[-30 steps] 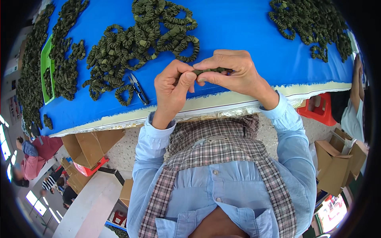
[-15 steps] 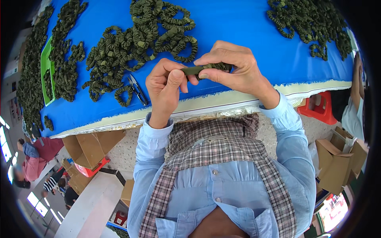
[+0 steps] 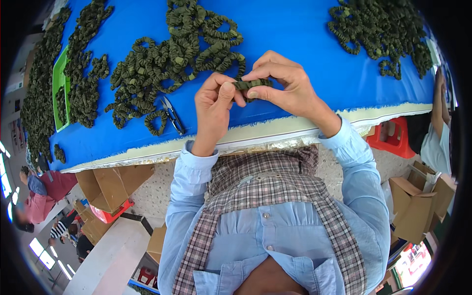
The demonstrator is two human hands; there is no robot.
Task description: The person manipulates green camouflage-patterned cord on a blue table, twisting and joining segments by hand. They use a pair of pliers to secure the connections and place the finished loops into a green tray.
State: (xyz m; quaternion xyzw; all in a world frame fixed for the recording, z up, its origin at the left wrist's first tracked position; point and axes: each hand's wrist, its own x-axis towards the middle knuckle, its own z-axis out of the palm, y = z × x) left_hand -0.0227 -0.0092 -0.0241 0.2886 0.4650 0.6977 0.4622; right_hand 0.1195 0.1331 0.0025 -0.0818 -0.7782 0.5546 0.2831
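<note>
Between my two hands, above the near edge of the blue-covered table (image 3: 275,29), is a dark green gathered fabric scrunchie (image 3: 256,84). My left hand (image 3: 216,101) pinches its left end between thumb and fingers. With thumb and forefinger my right hand (image 3: 282,81) grips the same scrunchie from the right; part of the ring is hidden behind the fingers. A heap of similar scrunchies (image 3: 147,66) lies just beyond and left of my hands. Thread snips (image 3: 172,116) rest on the cloth to the left of my left hand, close to a single scrunchie (image 3: 156,122).
More scrunchies are piled at the far right (image 3: 378,34) and far left (image 3: 42,83), around a light green tray (image 3: 60,88). Below the table edge are cardboard boxes (image 3: 113,184) and a red stool (image 3: 392,137). Another person's arm (image 3: 439,101) shows at the right.
My hands have come closer together, and the flat stretch of fabric between them now looks bunched up. My left hand has shifted slightly right.
</note>
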